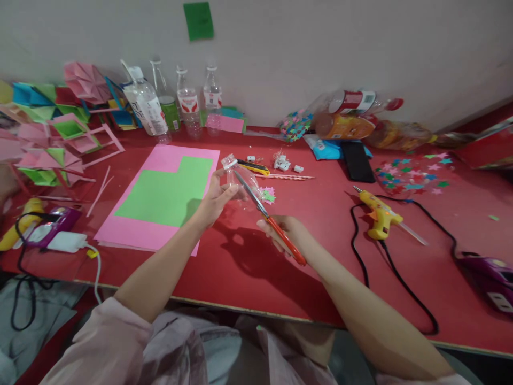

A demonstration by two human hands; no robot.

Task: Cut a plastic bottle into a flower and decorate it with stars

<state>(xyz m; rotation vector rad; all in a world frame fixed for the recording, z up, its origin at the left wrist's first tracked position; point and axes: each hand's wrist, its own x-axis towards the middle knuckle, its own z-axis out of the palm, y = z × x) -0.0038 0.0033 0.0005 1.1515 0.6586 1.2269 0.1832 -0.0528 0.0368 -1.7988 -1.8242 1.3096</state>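
Near the middle of the red table, my left hand (pixel 215 199) is closed around the neck end of a clear plastic bottle piece (pixel 243 184). My right hand (pixel 286 235) grips orange-handled scissors (pixel 284 238), whose blades point up and left and lie against the clear plastic. Just beyond the plastic are a yellow utility knife (pixel 258 168) and a striped straw (pixel 292 177). Small green and pink paper stars (pixel 269 195) lie beside the bottle piece. To the left, green paper (pixel 164 195) rests on pink sheets (pixel 154 156).
Upright bottles (pixel 188 107) stand by the wall. Paper lanterns (pixel 60 133) fill the left side. At the right are a yellow glue gun (pixel 380 216) with a black cable, a phone (pixel 357 162), lying bottles (pixel 344 125) and scattered stars (pixel 414 176). The table's front edge (pixel 256 311) is close.
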